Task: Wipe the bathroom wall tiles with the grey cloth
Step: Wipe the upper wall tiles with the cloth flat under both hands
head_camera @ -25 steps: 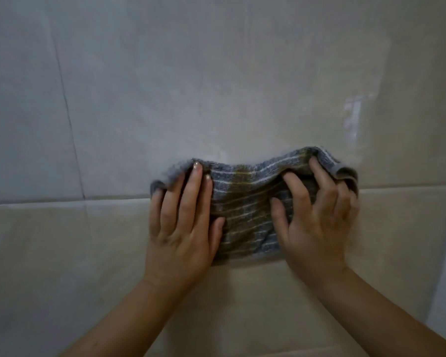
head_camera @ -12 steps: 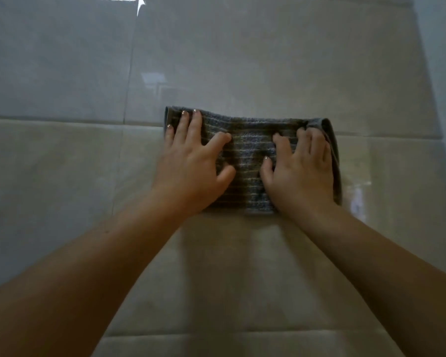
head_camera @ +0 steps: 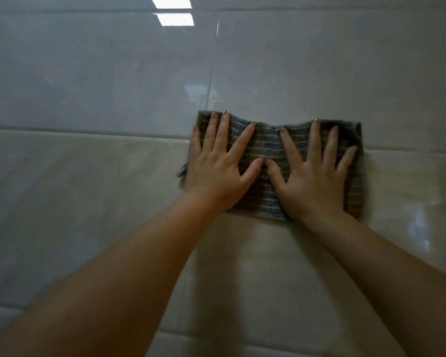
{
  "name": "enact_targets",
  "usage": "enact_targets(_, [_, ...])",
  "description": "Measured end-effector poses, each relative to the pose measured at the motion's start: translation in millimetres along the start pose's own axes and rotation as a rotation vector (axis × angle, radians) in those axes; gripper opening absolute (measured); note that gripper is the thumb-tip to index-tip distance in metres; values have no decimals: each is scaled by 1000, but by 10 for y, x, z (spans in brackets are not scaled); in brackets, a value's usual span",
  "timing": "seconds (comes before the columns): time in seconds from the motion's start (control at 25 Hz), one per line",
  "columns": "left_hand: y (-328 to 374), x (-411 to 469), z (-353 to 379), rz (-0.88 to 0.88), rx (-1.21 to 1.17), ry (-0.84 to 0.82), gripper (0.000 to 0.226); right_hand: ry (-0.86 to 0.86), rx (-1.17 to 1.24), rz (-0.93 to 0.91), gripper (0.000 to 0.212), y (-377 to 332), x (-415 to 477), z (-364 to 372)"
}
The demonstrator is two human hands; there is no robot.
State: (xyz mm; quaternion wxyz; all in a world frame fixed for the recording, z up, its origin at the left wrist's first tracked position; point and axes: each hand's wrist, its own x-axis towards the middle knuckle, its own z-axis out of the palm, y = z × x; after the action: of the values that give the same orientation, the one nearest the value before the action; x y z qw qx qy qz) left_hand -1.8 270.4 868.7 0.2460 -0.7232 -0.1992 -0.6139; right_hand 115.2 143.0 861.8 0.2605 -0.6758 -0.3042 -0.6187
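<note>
The tiles [head_camera: 88, 73] are glossy. The cloth [head_camera: 268, 148] is spread flat on them across a horizontal grout line [head_camera: 88, 131], with its long axis left to right. It is pressed, not gripped, by 2 flat hands with straight, spread fingers: the left hand [head_camera: 216, 171] on its left half, the right hand [head_camera: 314, 181] on its right half. A sweep could probably be led by either hand.

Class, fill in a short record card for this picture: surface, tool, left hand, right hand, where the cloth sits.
Surface: glossy wall tiles
Tool: grey striped cloth, flat on the wall
Left hand: fingers straight and spread, pressing the cloth
Right hand: the same, pressing the cloth
Cloth position: across a horizontal joint between tiles
</note>
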Motion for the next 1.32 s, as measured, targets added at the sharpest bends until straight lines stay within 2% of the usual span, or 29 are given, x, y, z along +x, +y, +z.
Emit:
enact_targets(0.16, [-253, -229, 30, -19, -37, 29, 70, -9, 37, -59, 68, -257, -139, 25])
enact_targets(0.36, [71, -873, 97, -3, -53, -10, 73, -1, 12, -135, 69, 30, -764, 69])
enact_targets(0.56, [-11, -79, -25, 30, -11, -26, 72, -36, -16, 31, 73, -8, -111, -18])
enact_targets(0.64, [-129, 77, -35, -24, 3, -5, 72, -43, -3, 23, 72, -131, 111, -30])
enact_targets(0.72, [-129, -29, 2, -89, -3, 16, 73, -35, 25, -61, 69, -135, 94, -22])
enact_targets(0.84, [197, -173, 24, -129, -9, -2, 73, -33, 35, -159, 67, 215, -74, 0])
enact_targets(1.04, [1096, -36, 82, -44, -110, -6, 71, -28, 10, 27, 69, 1016, -141, -104])
enact_targets(1.16, [1119, -368, 181, 2, -80, 12, 70, 22, 24, 37, 69, 1004, -465, -76])
enact_targets(1.32, [1021, -564, 219, 17, -20, 26, 71, 3, 33, -120, 65, 974, -648, 6])
